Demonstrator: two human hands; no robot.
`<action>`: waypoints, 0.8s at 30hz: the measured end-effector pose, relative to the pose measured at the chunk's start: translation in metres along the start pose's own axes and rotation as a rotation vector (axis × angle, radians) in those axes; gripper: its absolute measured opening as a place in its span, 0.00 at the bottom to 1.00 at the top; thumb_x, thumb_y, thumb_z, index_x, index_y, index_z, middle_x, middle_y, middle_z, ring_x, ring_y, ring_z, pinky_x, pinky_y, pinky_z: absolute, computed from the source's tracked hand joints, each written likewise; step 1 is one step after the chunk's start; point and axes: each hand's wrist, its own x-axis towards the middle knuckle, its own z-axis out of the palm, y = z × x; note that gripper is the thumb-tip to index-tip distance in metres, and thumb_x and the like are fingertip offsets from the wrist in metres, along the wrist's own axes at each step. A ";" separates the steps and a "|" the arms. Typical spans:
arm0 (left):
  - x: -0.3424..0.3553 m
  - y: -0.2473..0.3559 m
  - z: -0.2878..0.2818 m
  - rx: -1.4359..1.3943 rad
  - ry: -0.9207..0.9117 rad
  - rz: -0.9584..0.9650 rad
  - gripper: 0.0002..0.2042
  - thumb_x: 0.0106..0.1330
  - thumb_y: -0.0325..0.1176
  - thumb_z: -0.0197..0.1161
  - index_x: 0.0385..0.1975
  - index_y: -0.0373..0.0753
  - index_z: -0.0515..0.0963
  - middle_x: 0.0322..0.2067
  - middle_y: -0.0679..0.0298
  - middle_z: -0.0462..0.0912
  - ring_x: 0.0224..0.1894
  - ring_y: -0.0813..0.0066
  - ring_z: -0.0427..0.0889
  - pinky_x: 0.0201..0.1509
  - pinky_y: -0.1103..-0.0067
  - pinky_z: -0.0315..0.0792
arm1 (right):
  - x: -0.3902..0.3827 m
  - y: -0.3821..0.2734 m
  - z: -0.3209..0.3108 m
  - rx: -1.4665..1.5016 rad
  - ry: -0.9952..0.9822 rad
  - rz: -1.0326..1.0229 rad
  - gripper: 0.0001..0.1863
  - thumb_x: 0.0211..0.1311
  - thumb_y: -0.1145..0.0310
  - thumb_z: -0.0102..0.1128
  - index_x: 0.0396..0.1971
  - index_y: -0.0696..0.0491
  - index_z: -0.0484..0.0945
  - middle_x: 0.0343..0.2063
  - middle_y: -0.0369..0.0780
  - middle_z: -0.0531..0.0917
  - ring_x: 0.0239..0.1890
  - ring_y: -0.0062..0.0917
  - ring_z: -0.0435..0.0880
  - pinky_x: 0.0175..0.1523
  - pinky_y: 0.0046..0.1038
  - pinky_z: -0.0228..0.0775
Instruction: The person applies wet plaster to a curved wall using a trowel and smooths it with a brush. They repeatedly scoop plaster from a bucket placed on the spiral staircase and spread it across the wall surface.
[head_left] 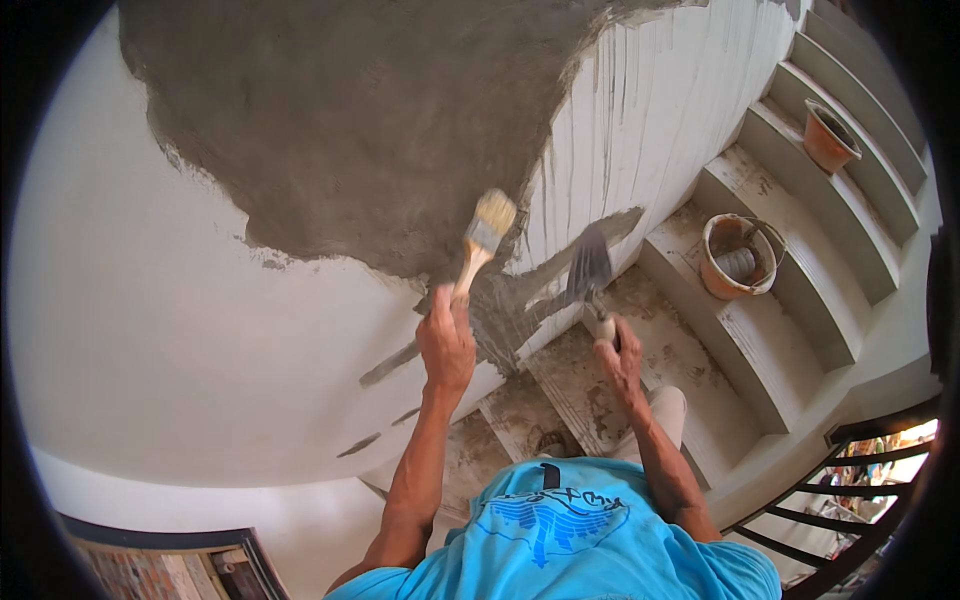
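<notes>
My left hand [446, 340] is closed round the wooden handle of a paintbrush [484, 236]. Its pale bristles point up, in front of the grey patch of wet-looking plaster [360, 120] on the wall; I cannot tell whether they touch it. A pointing trowel [590, 265] is in my right hand [620, 358], whose fingers wrap its handle. The trowel's dark blade points up, close to a smear of plaster on the white wall [650, 110], and looks slightly blurred.
Stained stairs [730, 340] climb along the wall to the right. On them stand an orange bucket [728, 262] with a wire handle and grey contents, and a second orange bucket [830, 140] higher up. A dark railing [850, 490] curves at the lower right; a framed opening [170, 540] lies lower left.
</notes>
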 end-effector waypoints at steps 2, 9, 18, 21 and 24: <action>0.019 0.004 0.009 -0.033 0.070 0.065 0.09 0.76 0.34 0.53 0.46 0.36 0.72 0.26 0.47 0.78 0.29 0.43 0.79 0.31 0.59 0.69 | 0.033 -0.026 -0.002 0.008 0.088 -0.124 0.19 0.54 0.65 0.60 0.44 0.59 0.75 0.23 0.41 0.73 0.24 0.27 0.72 0.32 0.30 0.67; 0.061 0.014 0.045 -0.096 0.135 0.127 0.09 0.77 0.37 0.52 0.43 0.37 0.72 0.24 0.48 0.78 0.27 0.44 0.79 0.29 0.60 0.69 | 0.111 -0.051 0.010 0.112 0.156 -0.088 0.13 0.52 0.71 0.61 0.37 0.58 0.73 0.21 0.38 0.70 0.22 0.22 0.66 0.29 0.28 0.63; -0.032 -0.055 0.028 0.068 -0.051 -0.105 0.09 0.75 0.35 0.53 0.37 0.36 0.71 0.21 0.44 0.77 0.29 0.39 0.79 0.29 0.54 0.67 | 0.115 -0.044 0.024 -0.121 0.116 -0.230 0.12 0.58 0.68 0.60 0.40 0.56 0.73 0.21 0.41 0.73 0.22 0.29 0.75 0.29 0.34 0.66; -0.100 -0.101 0.006 0.158 -0.140 -0.224 0.11 0.75 0.37 0.53 0.34 0.35 0.71 0.21 0.44 0.77 0.29 0.37 0.78 0.30 0.53 0.67 | 0.139 -0.057 0.028 -0.176 0.111 -0.267 0.14 0.58 0.68 0.63 0.41 0.56 0.72 0.23 0.49 0.77 0.25 0.44 0.79 0.32 0.40 0.69; -0.174 -0.154 -0.021 0.259 -0.208 -0.301 0.13 0.75 0.38 0.53 0.33 0.35 0.71 0.22 0.43 0.78 0.29 0.35 0.78 0.31 0.52 0.68 | 0.160 -0.061 0.031 -0.174 0.085 -0.262 0.14 0.58 0.67 0.64 0.40 0.55 0.71 0.23 0.49 0.78 0.26 0.47 0.80 0.32 0.41 0.70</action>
